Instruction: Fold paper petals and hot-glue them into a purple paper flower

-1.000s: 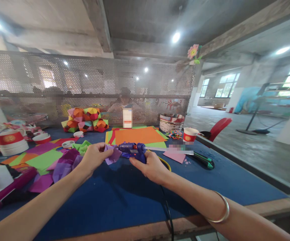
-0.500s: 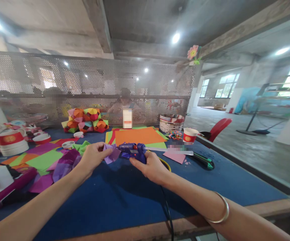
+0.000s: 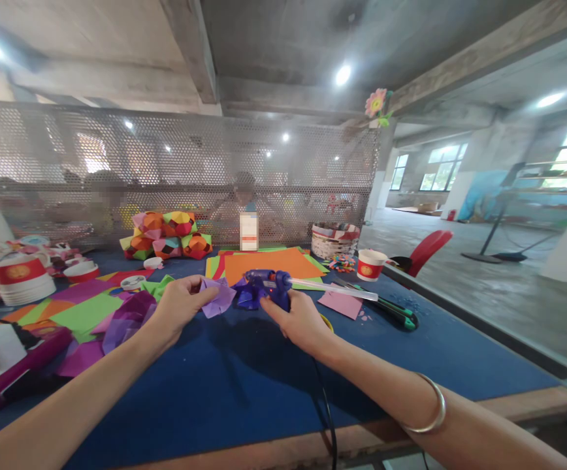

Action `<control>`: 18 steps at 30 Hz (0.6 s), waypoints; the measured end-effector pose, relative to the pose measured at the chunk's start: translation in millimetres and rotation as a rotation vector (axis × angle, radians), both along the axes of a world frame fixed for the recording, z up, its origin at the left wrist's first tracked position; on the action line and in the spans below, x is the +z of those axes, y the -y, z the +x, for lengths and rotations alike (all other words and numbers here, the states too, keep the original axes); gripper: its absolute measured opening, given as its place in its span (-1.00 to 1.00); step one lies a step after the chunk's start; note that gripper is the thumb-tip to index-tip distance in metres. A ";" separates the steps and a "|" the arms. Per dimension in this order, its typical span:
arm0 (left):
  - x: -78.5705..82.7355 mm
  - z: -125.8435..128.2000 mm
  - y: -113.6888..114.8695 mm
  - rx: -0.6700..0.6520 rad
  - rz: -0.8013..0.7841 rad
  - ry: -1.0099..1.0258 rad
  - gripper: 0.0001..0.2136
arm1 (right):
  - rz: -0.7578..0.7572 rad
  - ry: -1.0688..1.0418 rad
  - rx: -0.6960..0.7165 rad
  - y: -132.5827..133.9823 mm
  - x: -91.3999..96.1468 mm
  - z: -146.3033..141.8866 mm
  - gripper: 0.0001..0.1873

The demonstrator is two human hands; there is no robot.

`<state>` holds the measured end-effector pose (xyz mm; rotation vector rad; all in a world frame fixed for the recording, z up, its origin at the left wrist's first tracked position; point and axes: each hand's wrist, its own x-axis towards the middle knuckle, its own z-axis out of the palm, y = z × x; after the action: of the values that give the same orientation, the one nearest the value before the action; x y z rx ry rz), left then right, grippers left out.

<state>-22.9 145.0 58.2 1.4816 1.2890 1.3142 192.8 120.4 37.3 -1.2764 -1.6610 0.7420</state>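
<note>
Between the thumb and fingers of my left hand (image 3: 179,308) is a folded piece of light purple paper (image 3: 218,297). My right hand (image 3: 303,321) is wrapped round the handle of a blue glue gun (image 3: 270,284), its nozzle pointing left and apart from the paper. A clear glue stick (image 3: 332,288) sticks out of the gun's back end. Behind and below the nozzle, a dark blue-purple folded piece (image 3: 247,297) lies on the table. Crumpled purple paper pieces (image 3: 129,320) lie left of my left wrist.
Orange and green paper sheets (image 3: 268,264) are stacked at the back. Colourful folded-paper balls (image 3: 166,235) stand behind my left hand. On the right are a green-black utility knife (image 3: 396,313), pink paper (image 3: 340,301), a paper cup (image 3: 370,264) and a woven basket (image 3: 335,241). A mesh screen (image 3: 166,163) borders the table (image 3: 190,405).
The glue gun has drawn back from the purple paper, moving right and slightly up, with its nozzle lifted. My left hand and its paper have barely shifted.
</note>
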 end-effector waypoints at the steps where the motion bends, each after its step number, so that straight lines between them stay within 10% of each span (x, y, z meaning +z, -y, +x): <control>1: 1.2 1.8 2.2 -0.040 -0.015 0.016 -0.68 | -0.024 -0.039 -0.013 -2.3 -0.1 0.7 -0.73; 18: -2.6 17.8 17.5 -0.404 -0.047 -0.228 -0.77 | -0.276 -0.514 0.304 3.2 4.9 -4.6 -0.51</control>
<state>-5.2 127.5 55.6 1.7840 1.0724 0.8672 188.2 117.1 42.2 -0.9087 -1.3657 1.3942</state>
